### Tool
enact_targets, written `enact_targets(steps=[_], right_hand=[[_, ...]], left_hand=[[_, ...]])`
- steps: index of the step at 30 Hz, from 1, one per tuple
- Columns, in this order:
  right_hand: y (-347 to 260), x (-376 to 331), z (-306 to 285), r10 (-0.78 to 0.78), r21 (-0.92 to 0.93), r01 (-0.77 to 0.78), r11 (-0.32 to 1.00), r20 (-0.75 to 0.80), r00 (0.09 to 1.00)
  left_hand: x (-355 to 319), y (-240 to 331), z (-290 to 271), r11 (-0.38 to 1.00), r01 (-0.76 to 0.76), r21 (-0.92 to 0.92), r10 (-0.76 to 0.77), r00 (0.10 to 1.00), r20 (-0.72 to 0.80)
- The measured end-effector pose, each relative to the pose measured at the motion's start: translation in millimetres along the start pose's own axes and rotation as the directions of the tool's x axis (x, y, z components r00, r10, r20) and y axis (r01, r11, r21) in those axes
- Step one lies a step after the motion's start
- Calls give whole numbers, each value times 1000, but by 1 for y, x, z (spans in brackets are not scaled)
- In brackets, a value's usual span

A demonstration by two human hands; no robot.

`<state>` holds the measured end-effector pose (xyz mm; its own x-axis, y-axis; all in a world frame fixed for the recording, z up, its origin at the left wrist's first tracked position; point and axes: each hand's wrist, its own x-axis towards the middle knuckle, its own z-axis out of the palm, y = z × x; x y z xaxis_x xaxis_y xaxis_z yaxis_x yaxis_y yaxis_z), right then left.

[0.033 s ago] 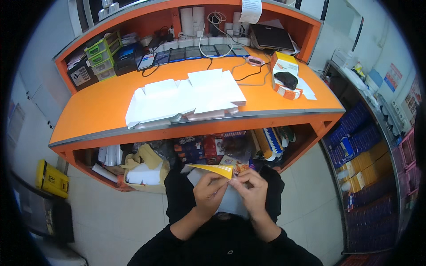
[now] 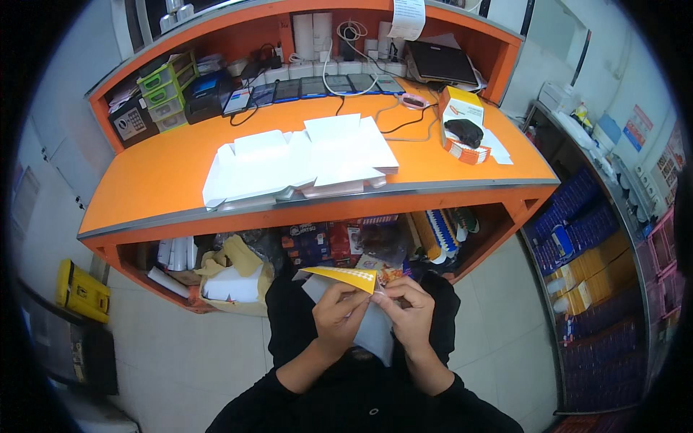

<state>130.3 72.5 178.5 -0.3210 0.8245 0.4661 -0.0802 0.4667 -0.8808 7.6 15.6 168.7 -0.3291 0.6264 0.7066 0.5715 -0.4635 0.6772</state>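
Above my lap I hold a folded piece of thin card [image 2: 345,278], yellow with a white pattern on its outer side. A pale grey-white part [image 2: 377,333] hangs below it between my wrists. My left hand [image 2: 338,314] is closed on the card's near edge, fingers bent. At its right corner, my right hand [image 2: 410,307] pinches with thumb and fingertips; the exact fold there is too small to make out. In front of me, stacks of flat white card blanks [image 2: 271,169] lie along the orange desk's [image 2: 155,177] near edge.
An orange and white box [image 2: 462,108] with a black object [image 2: 464,132] on it stands at the desk's right. Phones or tablets [image 2: 314,86] with cables line the back. Under the desk are a bag of papers [image 2: 234,285] and packages; shelving [image 2: 585,289] stands right.
The pale part hanging below my hands has shifted and now reaches lower. The yellow card is tilted slightly differently; both hands keep their hold.
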Motion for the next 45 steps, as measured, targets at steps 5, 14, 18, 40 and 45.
enact_targets(steps=[5,14,18,40,45], right_hand=[[14,0,-3,131,98,-132,986,18,991],[12,7,6,-22,-92,34,995,137,990],[6,8,10,79,203,-91,975,68,995],[35,-17,-4,303,219,-295,930,-3,953],[17,-6,-17,-180,-274,183,944,35,983]], left_hand=[[-1,-4,2,985,148,-89,-143,988,63],[0,-12,-11,834,398,-383,-385,916,115],[3,-15,-11,847,370,-382,-371,926,74],[-28,-32,-4,990,-54,131,15,959,284],[-33,-37,0,990,117,84,-121,992,43]])
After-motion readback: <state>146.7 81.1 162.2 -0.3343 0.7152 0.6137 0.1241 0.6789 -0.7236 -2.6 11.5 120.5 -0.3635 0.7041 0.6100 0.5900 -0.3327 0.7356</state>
